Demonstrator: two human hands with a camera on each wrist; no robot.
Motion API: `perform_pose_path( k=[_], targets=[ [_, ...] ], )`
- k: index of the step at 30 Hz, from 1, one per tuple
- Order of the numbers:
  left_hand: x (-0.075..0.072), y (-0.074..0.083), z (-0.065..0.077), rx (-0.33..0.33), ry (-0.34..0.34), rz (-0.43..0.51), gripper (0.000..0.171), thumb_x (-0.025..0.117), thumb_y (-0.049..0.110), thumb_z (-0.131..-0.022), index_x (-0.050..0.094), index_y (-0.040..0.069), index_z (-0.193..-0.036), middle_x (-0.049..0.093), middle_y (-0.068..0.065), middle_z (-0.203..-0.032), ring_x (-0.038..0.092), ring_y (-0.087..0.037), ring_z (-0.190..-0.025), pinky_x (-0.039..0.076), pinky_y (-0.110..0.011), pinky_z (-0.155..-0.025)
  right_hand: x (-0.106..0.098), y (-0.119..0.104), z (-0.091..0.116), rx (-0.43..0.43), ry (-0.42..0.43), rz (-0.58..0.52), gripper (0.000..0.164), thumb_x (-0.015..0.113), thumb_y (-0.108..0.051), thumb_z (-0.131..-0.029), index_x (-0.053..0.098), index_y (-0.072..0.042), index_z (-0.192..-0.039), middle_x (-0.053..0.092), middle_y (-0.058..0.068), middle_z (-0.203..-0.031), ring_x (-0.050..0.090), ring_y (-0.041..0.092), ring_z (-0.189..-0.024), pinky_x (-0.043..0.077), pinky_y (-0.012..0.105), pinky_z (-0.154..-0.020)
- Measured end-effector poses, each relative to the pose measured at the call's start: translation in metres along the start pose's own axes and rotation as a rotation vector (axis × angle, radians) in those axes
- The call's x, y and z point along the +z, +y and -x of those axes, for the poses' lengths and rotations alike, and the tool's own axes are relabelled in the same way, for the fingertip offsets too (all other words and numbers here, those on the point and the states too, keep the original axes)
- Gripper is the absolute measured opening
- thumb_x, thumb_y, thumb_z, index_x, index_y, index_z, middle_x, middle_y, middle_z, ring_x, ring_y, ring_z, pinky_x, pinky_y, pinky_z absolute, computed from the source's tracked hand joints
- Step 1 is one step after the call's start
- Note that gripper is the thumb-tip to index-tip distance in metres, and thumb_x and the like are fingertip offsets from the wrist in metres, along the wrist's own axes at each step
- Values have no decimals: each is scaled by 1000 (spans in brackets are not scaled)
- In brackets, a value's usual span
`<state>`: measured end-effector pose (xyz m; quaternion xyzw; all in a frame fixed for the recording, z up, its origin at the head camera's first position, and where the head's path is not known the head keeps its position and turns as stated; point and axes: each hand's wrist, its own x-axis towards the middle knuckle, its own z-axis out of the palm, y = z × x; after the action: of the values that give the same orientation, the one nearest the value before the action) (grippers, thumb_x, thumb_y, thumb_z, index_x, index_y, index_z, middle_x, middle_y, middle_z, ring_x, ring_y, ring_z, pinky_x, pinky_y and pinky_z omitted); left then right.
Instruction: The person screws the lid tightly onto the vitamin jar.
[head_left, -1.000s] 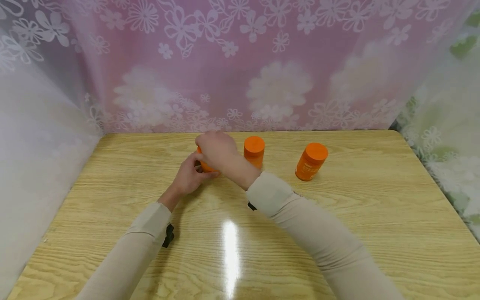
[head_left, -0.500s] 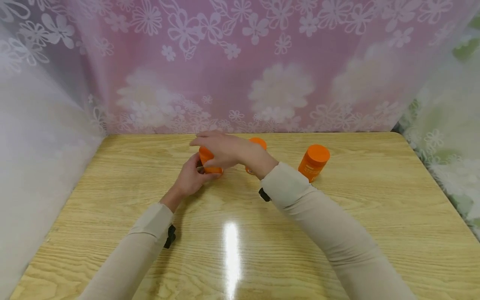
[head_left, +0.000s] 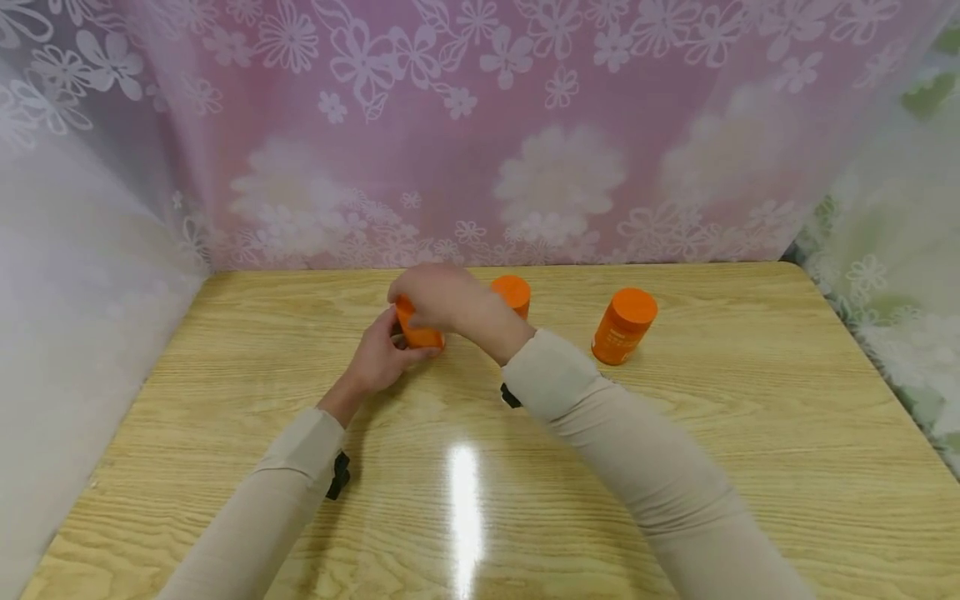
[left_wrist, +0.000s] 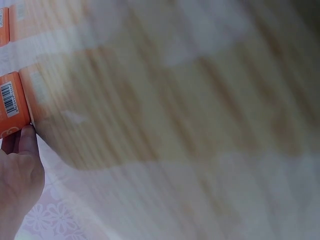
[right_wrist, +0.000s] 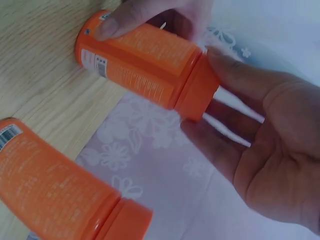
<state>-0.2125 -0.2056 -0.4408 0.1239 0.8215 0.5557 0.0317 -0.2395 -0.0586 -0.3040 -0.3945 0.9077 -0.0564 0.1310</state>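
An orange bottle (right_wrist: 137, 62) with a barcode label stands on the table. My left hand (head_left: 377, 360) grips its lower body; in the left wrist view the fingertips of the left hand (left_wrist: 21, 172) lie against the base. Up top, my right hand (head_left: 446, 300) reaches over and pinches the orange cap (right_wrist: 199, 87) between thumb and fingers. The right wrist view shows the cap sitting on the bottle and the right palm (right_wrist: 285, 145) away from it. A second orange bottle (head_left: 513, 293), capped, stands just right and is partly hidden by my right hand and wrist.
Farther right stands another capped orange bottle (head_left: 624, 327). The wooden table (head_left: 420, 467) carries a bright light reflection near its front. A pink floral curtain (head_left: 450, 167) hangs behind the back edge, with pale cloth at both sides.
My right hand was at the cap, loosened with fingers spread and shifted right half a second ago, and has now closed round the cap again. The left hand stays on the bottle.
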Motion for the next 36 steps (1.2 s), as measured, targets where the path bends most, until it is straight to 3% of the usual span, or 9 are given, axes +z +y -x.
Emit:
perform_pose_path(
  k=[8, 11, 13, 17, 22, 25, 27, 30, 36],
  targets=[
    [0, 1, 1, -18, -3, 39, 51, 76, 13, -82, 51, 10, -126, 50, -7, -125, 55, -26, -110, 49, -39, -89, 11, -16, -4, 208, 113, 85, 28, 64, -36, -92, 63, -11, -107, 61, 1, -91, 57, 17, -75, 51, 29, -64],
    [0, 1, 2, -41, 12, 42, 40, 77, 11, -82, 54, 6, -114, 49, -10, -124, 54, -28, -110, 49, -40, -90, 18, -18, -5, 297, 161, 77, 37, 60, -46, -92, 62, -12, -106, 57, 3, -91, 57, 19, -78, 52, 30, -61],
    [0, 0, 2, -35, 17, 31, 33, 77, 11, -82, 56, 5, -107, 49, -11, -122, 54, -28, -110, 49, -41, -90, 22, -16, -5, 319, 171, 89, 44, 55, -50, -93, 60, -12, -116, 56, 7, -101, 55, 23, -92, 54, 33, -67],
    [1, 0, 1, 24, 7, 36, 28, 76, 10, -82, 64, 5, -107, 50, -11, -122, 54, -29, -110, 50, -42, -88, 26, -7, -4, 252, 162, 103, 59, 46, -54, -95, 44, -17, -141, 42, 13, -137, 38, 30, -126, 48, 37, -91],
    [1, 0, 0, 22, -23, 57, 48, 73, 9, -85, 52, 7, -128, 51, -8, -125, 56, -26, -110, 50, -40, -88, 19, 10, 0, -34, 114, 1, 54, 52, -41, -97, 40, -22, -146, 13, 7, -157, 11, 26, -143, 25, 38, -111],
    [2, 1, 1, -26, -25, 31, 58, 73, 12, -86, 42, 7, -135, 51, -9, -127, 56, -24, -111, 49, -38, -91, 13, 18, 2, -193, 58, -47, 41, 59, -24, -96, 53, -17, -136, 31, 5, -151, 24, 23, -138, 26, 35, -110],
    [2, 1, 1, -52, -21, 11, 60, 73, 14, -85, 41, 6, -136, 50, -11, -128, 55, -25, -112, 48, -38, -93, 11, 21, 2, -234, 32, -58, 35, 59, -15, -96, 58, -15, -131, 44, 4, -142, 35, 22, -132, 29, 34, -108],
    [1, 1, 1, -65, -12, 0, 64, 74, 13, -84, 40, 6, -137, 48, -13, -130, 53, -28, -114, 45, -41, -95, 11, 20, 2, -217, 36, -23, 34, 59, -12, -95, 60, -14, -129, 55, 1, -130, 48, 19, -120, 36, 32, -103],
    [0, -2, 0, -42, -15, 4, 64, 75, 14, -84, 41, 10, -137, 49, -10, -129, 54, -28, -114, 46, -41, -94, 15, 1, 0, -16, 107, 88, 27, 62, -26, -94, 65, -18, -120, 62, 0, -111, 55, 18, -97, 49, 30, -79]
  ],
)
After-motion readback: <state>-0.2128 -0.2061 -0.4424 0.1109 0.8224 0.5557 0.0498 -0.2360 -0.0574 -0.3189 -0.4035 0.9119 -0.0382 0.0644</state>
